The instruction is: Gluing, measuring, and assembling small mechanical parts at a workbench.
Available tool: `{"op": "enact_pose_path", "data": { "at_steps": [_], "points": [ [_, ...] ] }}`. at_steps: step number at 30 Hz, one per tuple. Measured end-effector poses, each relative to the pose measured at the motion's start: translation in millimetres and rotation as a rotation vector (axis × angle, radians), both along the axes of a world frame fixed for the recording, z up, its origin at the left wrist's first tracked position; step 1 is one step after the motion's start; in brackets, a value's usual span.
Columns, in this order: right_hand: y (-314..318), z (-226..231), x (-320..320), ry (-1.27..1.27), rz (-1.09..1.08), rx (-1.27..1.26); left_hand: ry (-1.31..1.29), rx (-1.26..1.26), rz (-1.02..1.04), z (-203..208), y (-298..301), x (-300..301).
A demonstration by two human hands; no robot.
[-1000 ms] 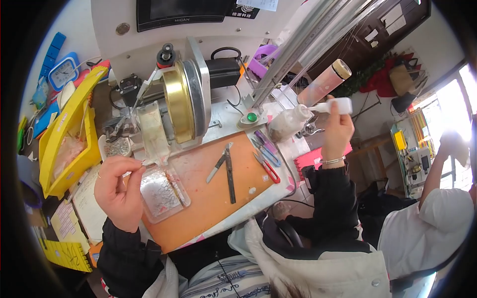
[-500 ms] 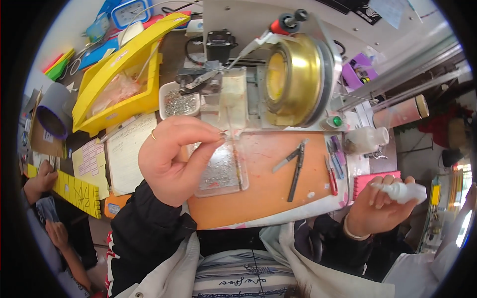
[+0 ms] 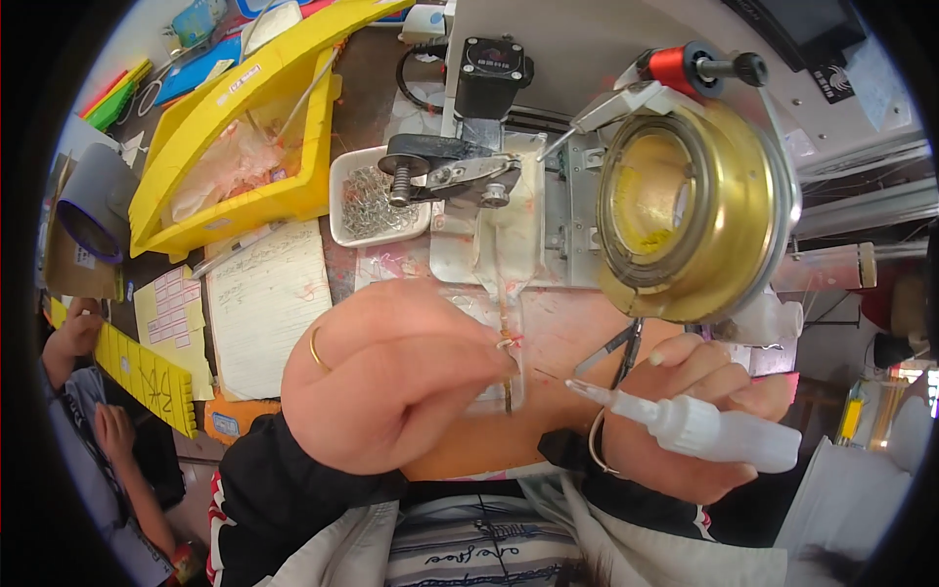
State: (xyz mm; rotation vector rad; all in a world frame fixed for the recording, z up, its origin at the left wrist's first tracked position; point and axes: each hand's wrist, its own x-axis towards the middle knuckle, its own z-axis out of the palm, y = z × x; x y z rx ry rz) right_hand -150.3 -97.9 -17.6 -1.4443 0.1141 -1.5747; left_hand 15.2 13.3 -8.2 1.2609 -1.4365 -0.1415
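My left hand [image 3: 391,382] is closed in a pinch over the front of the workbench. At its fingertips a thin wire-like piece [image 3: 508,342] shows, with a bit of red at it; most of it is hidden by the fingers. My right hand [image 3: 675,421] grips a white squeeze bottle [image 3: 729,433] with a narrow nozzle, lying nearly level. The nozzle tip points left toward the left fingertips and stays a short way apart from them. Beneath the left hand lies a clear shallow tray [image 3: 518,313], mostly covered by the hand.
A machine with a brass-coloured drum [image 3: 729,196] and a black motor [image 3: 489,78] stands behind. At the left are a white tub [image 3: 337,210] of small silvery wire pieces, a yellow bin [image 3: 235,235] and a written notebook [image 3: 269,303]. Another person's hand [image 3: 73,328] shows at far left.
My right hand has brought the squeeze bottle left, close to my left hand, its nozzle now bare. My left hand has shifted right and lower. The view has moved nearer the bench.
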Motion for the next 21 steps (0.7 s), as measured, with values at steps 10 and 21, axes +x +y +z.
{"op": "enact_pose_path", "data": {
  "at_steps": [10,21],
  "points": [
    [-4,-13,3,-0.068,-0.078,-0.075,-0.015,0.046,-0.047,-2,2,0],
    [-5,-2,-12,0.103,0.133,-0.042,0.006,0.086,-0.056,4,1,-1]
  ]
}}
